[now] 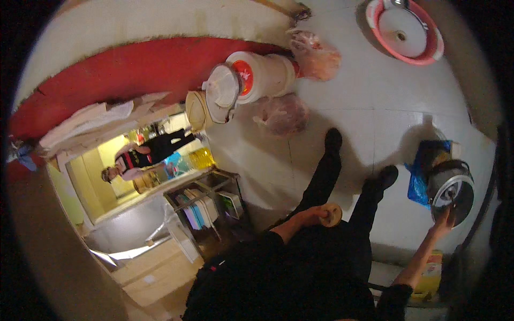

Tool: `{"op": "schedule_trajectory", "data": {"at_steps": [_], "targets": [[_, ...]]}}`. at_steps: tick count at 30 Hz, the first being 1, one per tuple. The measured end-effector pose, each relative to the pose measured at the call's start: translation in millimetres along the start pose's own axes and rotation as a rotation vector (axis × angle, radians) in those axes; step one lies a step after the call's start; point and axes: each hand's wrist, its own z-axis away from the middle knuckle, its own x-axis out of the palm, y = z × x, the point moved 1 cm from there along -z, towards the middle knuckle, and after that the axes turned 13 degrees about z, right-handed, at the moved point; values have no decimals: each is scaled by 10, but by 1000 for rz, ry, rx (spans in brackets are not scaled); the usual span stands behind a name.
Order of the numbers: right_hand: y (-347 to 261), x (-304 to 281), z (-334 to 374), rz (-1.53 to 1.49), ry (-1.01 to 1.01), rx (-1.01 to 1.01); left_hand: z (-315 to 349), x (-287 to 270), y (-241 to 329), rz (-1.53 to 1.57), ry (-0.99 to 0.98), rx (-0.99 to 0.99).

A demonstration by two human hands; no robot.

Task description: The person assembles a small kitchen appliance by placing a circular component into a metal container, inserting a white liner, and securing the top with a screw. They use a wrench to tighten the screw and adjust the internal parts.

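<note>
My left hand is closed on a round tan disc, held by its edge in front of my body. The disc's exact kind is hard to make out. On the right, my right hand reaches to a round metal pot with a dark outside and a shiny metal piece in its middle. Its fingers are bent together over the near side of the pot, and what they pinch is too small to name. Blue plastic lies beside the pot.
A pink-rimmed basin stands far right. Ahead are a white bucket and plastic bags on the tiled floor. At left, a metal rack holds boards, near a yellow jug. A person shows in a lit opening or mirror.
</note>
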Motion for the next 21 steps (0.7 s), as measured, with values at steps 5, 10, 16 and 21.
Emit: {"op": "schedule_trajectory", "data": {"at_steps": [5,10,16,21], "targets": [[-769,330,1177,-150,-128,-42,155,-190,158,147,-61,70],[-3278,1737,2673,-265,-964,-250,225,-360,520,-324,67,128],[-6041,2760,4530,-189,-1218,-699,536,-269,1037,-284,23,376],[-6664,3315,5021,-318,-1253,-631,679,-257,1330,-165,-49,475]]}}
